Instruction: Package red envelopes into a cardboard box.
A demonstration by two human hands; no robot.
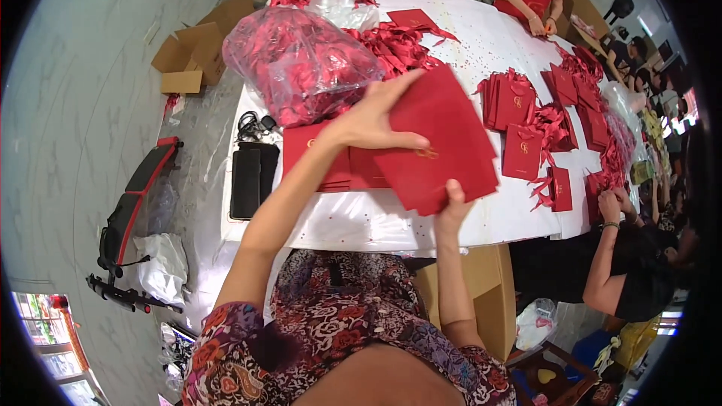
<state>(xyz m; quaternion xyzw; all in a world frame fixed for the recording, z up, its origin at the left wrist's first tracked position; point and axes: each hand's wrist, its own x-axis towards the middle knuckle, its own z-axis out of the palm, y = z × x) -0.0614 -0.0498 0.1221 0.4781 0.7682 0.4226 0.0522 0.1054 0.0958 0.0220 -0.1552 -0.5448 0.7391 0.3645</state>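
Observation:
Above the near part of the table I hold a stack of flat red paper bags (455,124) with a small gold mark, tilted and fanned slightly at the corners. My left hand (368,119) grips its left side, the thumb lying across the front. At the stack's lower edge my right hand (453,210) has its thumb on the front; its other fingers are hidden behind. More flat red bags (368,171) lie on the table under the stack and beside my left forearm. Just beyond is a clear plastic sack (301,60) full of red ribbon, with loose red ribbons (398,49) beside it.
A black wallet-like case (252,180) and a coiled black cable (256,126) lie at the white table's (338,225) left edge. Ribboned red bags (515,105) stand in piles to the right. Co-workers' hands (538,26) (613,203) work at the far and right sides. Open cardboard boxes (192,60) sit at left.

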